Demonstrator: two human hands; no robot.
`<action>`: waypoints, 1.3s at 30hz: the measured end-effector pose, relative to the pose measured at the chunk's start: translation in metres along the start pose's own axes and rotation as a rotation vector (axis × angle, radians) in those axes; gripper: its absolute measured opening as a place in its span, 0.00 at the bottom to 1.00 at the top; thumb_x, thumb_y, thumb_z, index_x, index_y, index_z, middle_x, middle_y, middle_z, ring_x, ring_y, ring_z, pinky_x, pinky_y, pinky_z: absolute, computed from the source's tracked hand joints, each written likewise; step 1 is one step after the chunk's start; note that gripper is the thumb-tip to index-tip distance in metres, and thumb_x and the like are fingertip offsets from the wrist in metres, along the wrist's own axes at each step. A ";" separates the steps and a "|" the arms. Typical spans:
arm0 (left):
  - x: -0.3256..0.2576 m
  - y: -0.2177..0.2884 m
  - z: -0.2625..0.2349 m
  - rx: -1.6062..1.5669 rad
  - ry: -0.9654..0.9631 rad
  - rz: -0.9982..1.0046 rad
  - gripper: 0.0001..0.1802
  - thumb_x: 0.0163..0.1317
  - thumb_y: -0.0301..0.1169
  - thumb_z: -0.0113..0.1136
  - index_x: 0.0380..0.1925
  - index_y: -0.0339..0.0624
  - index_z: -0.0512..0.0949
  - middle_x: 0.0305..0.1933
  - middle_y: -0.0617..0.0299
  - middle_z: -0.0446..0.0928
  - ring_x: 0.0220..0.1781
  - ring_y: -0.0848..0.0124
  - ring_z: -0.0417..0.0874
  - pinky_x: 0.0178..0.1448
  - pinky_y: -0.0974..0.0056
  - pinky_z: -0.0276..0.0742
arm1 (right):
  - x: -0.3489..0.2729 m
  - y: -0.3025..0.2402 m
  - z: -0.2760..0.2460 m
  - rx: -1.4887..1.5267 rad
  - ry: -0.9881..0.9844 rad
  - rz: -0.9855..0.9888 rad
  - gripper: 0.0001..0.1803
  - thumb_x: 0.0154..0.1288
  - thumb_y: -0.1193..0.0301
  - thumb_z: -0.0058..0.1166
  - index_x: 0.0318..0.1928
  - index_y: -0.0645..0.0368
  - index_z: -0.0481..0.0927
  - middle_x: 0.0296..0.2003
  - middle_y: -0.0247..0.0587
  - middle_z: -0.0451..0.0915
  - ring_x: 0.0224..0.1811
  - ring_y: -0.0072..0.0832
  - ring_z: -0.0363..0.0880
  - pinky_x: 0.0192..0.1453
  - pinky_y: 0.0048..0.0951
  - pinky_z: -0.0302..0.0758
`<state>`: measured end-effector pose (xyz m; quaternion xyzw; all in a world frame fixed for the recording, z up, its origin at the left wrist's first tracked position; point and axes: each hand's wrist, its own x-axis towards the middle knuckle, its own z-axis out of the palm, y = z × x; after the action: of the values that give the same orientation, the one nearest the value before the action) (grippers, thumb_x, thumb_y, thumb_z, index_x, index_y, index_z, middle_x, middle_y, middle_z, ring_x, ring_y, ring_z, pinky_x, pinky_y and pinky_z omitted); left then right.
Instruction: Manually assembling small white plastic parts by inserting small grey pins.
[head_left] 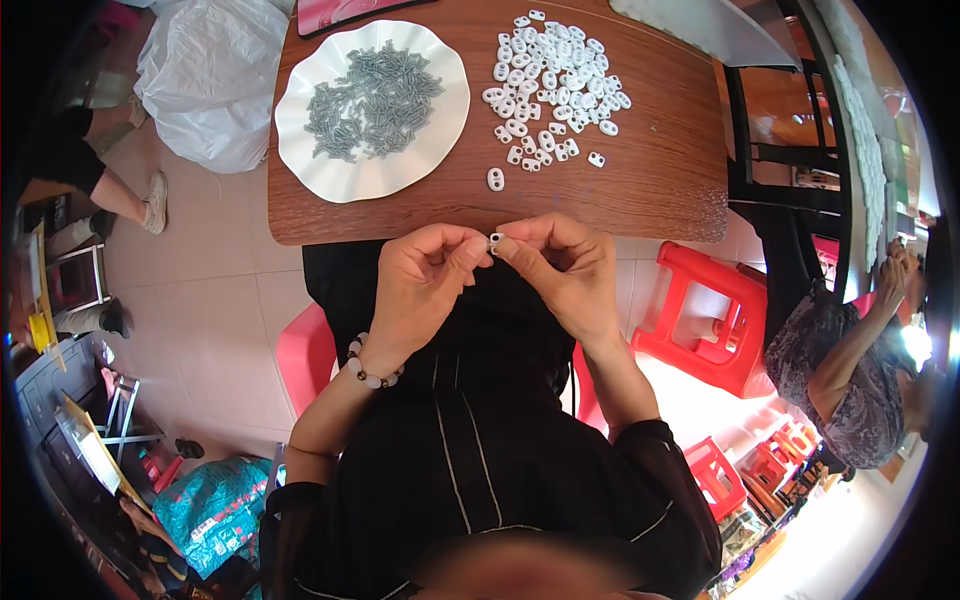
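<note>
A scalloped white plate [293, 135] bears small grey rods [375, 105]. The left hand [420, 285] brings thumb and forefinger together beside a tiny white piece [496, 238] with dark holes; whether they grip it, I cannot tell. The piece sits between both hands, below similar heaped white ovals [560, 85]. The right hand [570, 270] pinches it between thumb and forefinger.

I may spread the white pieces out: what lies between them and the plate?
In the head view, bare table separates plate and white pieces.
</note>
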<state>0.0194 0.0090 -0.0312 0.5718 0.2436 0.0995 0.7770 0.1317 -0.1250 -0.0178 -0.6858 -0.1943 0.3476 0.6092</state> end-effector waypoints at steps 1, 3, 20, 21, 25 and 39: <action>0.000 0.000 0.000 -0.049 -0.003 -0.010 0.12 0.68 0.33 0.57 0.37 0.33 0.80 0.31 0.63 0.81 0.27 0.83 0.73 0.31 0.77 0.69 | 0.000 0.000 0.000 0.020 0.008 -0.002 0.06 0.62 0.80 0.60 0.40 0.67 0.82 0.31 0.34 0.83 0.33 0.14 0.78 0.38 0.15 0.72; 0.002 0.000 -0.002 -0.074 -0.012 -0.021 0.13 0.69 0.34 0.56 0.37 0.33 0.80 0.31 0.63 0.81 0.27 0.83 0.73 0.31 0.77 0.69 | 0.001 -0.001 0.000 0.018 0.020 -0.002 0.06 0.62 0.80 0.60 0.40 0.67 0.82 0.30 0.34 0.83 0.32 0.14 0.78 0.37 0.14 0.72; 0.001 0.003 -0.002 0.031 0.070 -0.016 0.09 0.64 0.30 0.60 0.36 0.35 0.82 0.30 0.64 0.82 0.28 0.83 0.76 0.32 0.77 0.71 | -0.001 -0.009 0.009 -0.011 0.067 -0.026 0.07 0.63 0.77 0.60 0.40 0.67 0.82 0.31 0.35 0.84 0.32 0.15 0.79 0.37 0.15 0.74; 0.001 0.002 -0.002 0.047 0.073 0.014 0.09 0.64 0.30 0.61 0.36 0.35 0.82 0.30 0.64 0.82 0.28 0.83 0.77 0.32 0.77 0.72 | -0.001 -0.009 0.011 0.028 0.064 -0.024 0.07 0.63 0.77 0.60 0.40 0.68 0.82 0.31 0.36 0.84 0.33 0.15 0.80 0.38 0.15 0.74; 0.000 0.000 0.000 0.023 0.049 0.033 0.09 0.64 0.29 0.61 0.37 0.33 0.82 0.31 0.63 0.82 0.30 0.83 0.78 0.34 0.77 0.73 | -0.005 -0.013 0.016 0.102 0.089 -0.063 0.05 0.61 0.77 0.61 0.37 0.66 0.83 0.27 0.31 0.82 0.26 0.12 0.73 0.30 0.13 0.68; 0.003 -0.002 0.008 -0.067 -0.004 0.061 0.11 0.66 0.31 0.59 0.41 0.33 0.79 0.34 0.63 0.81 0.30 0.83 0.75 0.33 0.78 0.71 | -0.001 -0.008 0.003 0.122 0.060 -0.058 0.06 0.62 0.76 0.60 0.38 0.66 0.82 0.29 0.32 0.83 0.28 0.11 0.75 0.32 0.13 0.69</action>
<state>0.0253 0.0032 -0.0318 0.5530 0.2213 0.1301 0.7927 0.1304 -0.1223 -0.0098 -0.6517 -0.1740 0.3203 0.6652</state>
